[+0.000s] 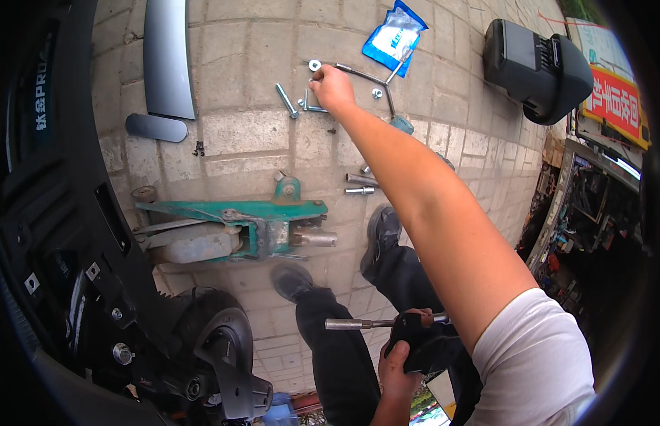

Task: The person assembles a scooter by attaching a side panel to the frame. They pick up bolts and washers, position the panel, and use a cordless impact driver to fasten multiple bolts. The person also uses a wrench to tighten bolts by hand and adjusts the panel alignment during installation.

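My right hand (333,89) reaches far out to the paving, fingertips bunched down among loose hardware; whatever they pinch is hidden. Just beyond the fingers lies a round washer or flanged nut (314,65). Bolts, one of them a long bolt (286,101), lie to the left of and below the hand. Close to my body, my left hand (396,369) is closed around a black moulded part (418,344). A silver socket wrench (347,324) lies across that part in the same grip, its socket end pointing left.
A green floor jack (266,213) stands before my shoes. Right of my hand are a bent wrench (365,74), a blue-white packet (396,39) and a flange nut (377,93). A black vehicle (53,213) fills the left; a black case (532,67) stands far right.
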A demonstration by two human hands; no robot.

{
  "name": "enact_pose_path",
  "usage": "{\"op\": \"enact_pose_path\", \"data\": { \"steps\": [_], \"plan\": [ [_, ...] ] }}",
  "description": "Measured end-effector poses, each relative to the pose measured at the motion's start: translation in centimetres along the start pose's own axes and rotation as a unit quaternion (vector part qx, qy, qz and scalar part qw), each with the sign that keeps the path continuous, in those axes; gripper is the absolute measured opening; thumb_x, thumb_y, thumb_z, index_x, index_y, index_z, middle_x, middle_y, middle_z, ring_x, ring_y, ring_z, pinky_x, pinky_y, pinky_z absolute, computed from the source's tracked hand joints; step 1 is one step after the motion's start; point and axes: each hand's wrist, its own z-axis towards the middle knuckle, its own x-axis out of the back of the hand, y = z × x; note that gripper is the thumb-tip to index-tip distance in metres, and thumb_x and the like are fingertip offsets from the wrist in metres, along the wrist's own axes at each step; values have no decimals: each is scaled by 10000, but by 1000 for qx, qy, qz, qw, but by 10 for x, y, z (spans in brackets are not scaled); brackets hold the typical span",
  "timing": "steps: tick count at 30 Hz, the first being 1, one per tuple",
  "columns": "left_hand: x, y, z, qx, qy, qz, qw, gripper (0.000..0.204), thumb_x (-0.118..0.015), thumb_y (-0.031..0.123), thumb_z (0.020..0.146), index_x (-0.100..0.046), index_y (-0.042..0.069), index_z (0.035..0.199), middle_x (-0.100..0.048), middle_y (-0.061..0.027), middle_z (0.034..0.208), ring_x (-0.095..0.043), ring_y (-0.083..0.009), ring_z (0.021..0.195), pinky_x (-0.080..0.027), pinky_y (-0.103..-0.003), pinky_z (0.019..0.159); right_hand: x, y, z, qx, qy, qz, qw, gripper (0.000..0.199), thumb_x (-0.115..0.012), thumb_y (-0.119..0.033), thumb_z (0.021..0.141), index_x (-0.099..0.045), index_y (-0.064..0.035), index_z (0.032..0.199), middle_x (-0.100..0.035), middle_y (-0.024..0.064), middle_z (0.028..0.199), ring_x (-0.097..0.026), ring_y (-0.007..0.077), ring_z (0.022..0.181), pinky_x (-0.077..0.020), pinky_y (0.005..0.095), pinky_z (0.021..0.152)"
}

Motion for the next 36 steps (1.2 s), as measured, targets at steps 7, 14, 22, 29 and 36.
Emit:
{"op": "enact_pose_path", "data": {
  "steps": [7,14,22,29,36],
  "plan": [
    [-5,1,3,-2,-5,-3,1000,595,-478,449,850,-567,-71,1124,-532,-168,1168,-481,-312,1199,-371,-430,1037,5,-6,12,43,-72,-96,992,140,-675,-132,781,-691,-28,875,-692,175,903,-660,337,883,-537,413,777],
    [-4,-5,4,12,-12,-13,1000,572,-475,417,873,-536,-61,1181,-533,-160,1187,-474,-301,1213,-365,-431,1052,6,5,-13,-13,-84,115,990,203,-732,-161,778,-723,-6,909,-699,152,790,-672,221,722,-523,345,671],
    [3,-3,1,38,19,-56,997,580,-502,385,883,-502,-64,1252,-565,-189,1235,-564,-292,1143,-402,-406,1032,-2,-21,-2,-145,-120,-47,981,306,-784,-201,778,-659,43,641,-658,110,643,-619,179,534,-507,336,533],
    [0,-2,5,-10,8,-6,1000,550,-461,381,889,-543,-64,1202,-574,-179,1202,-526,-299,1192,-381,-417,1044,26,-6,-8,-190,-230,274,915,219,-748,-132,809,-582,-52,691,-550,44,624,-498,155,499,-424,285,462],
    [-7,2,5,-24,7,33,999,520,-425,369,895,-577,-62,1143,-574,-161,1147,-500,-302,1213,-357,-414,1057,79,34,-49,-228,-406,545,698,192,-626,-232,914,-560,-94,798,-494,2,655,-462,121,550,-394,266,517]
  ]
}}
